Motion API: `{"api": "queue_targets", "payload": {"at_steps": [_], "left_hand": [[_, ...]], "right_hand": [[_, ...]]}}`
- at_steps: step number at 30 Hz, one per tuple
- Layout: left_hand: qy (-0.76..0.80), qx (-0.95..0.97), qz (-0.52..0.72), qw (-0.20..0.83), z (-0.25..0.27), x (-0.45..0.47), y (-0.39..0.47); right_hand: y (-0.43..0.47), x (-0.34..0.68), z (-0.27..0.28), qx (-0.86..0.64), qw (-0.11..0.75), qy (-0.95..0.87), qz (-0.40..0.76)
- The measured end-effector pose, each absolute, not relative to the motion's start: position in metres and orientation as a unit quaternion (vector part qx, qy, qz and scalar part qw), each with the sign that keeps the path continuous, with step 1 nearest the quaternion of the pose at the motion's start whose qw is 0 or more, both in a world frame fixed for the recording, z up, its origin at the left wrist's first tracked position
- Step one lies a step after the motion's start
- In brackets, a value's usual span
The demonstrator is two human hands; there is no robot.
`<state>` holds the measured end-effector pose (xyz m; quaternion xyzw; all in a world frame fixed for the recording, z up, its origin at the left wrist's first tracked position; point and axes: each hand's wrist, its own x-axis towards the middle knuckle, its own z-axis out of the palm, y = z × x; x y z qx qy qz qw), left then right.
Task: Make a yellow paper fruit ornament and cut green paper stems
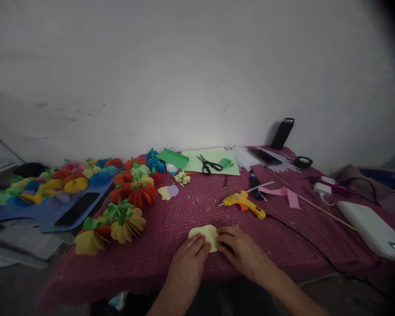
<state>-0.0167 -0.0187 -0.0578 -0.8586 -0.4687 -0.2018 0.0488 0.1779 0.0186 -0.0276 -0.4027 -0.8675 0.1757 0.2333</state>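
Note:
A pale yellow scalloped paper cutout (pixel 212 235) lies near the table's front edge, between my two hands. My left hand (pixel 191 259) is over its left side, fingers close together and pressed on the paper. At the right edge, my right hand (pixel 238 248) grips the paper with bent fingers; the thumb is partly hidden. Just beyond, a yellow glue gun (pixel 243 202) rests on the cloth with its nozzle pointing left. To the left of it lie a cream and lilac paper piece (pixel 168 192) and a small heap of pale scraps (pixel 182 177).
Several coloured paper pumpkins (pixel 141 195) crowd the left side, near a dark phone (pixel 77 209). Black scissors (pixel 208 164) lie on pale green sheets (pixel 192 158) at the back. A black cord (pixel 303 237), wooden stick (pixel 316 208), pink ribbon (pixel 292 199) and white power bank (pixel 371 230) are rightward.

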Motion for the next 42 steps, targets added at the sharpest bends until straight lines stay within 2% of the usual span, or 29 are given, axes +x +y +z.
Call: {"api": "queue_targets", "payload": {"at_steps": [12, 15, 21, 24, 27, 30, 32, 38, 42], "left_hand": [[-0.444, -0.868, -0.204, 0.09, -0.062, -0.017, -0.004], [-0.435, -0.87, -0.212, 0.094, -0.062, -0.018, 0.001], [-0.441, -0.859, -0.236, 0.108, -0.061, -0.017, 0.001], [-0.445, -0.854, -0.239, 0.12, -0.057, -0.015, -0.004], [-0.435, -0.862, -0.222, 0.139, -0.052, -0.012, -0.011], [-0.432, -0.859, -0.22, 0.165, -0.051, -0.012, -0.014], [-0.428, -0.856, -0.226, 0.182, -0.053, -0.011, -0.014], [-0.418, -0.844, -0.252, 0.222, -0.063, -0.011, -0.006], [-0.406, -0.843, -0.263, 0.236, -0.068, -0.012, -0.002]], "right_hand": [[0.016, 0.193, -0.002, -0.383, 0.276, -0.858, 0.203], [0.024, 0.209, 0.013, -0.386, 0.323, -0.842, 0.195], [0.078, 0.255, 0.055, -0.529, 0.437, -0.696, 0.21], [0.105, 0.265, 0.066, -0.538, 0.474, -0.662, 0.216], [0.117, 0.265, 0.06, -0.541, 0.411, -0.7, 0.221], [0.114, 0.262, 0.04, -0.584, 0.229, -0.76, 0.17], [0.109, 0.26, 0.025, -0.613, 0.142, -0.768, 0.119], [0.102, 0.254, 0.015, -0.633, 0.087, -0.767, 0.055], [0.128, 0.254, 0.044, -0.614, 0.138, -0.777, 0.028]]}}
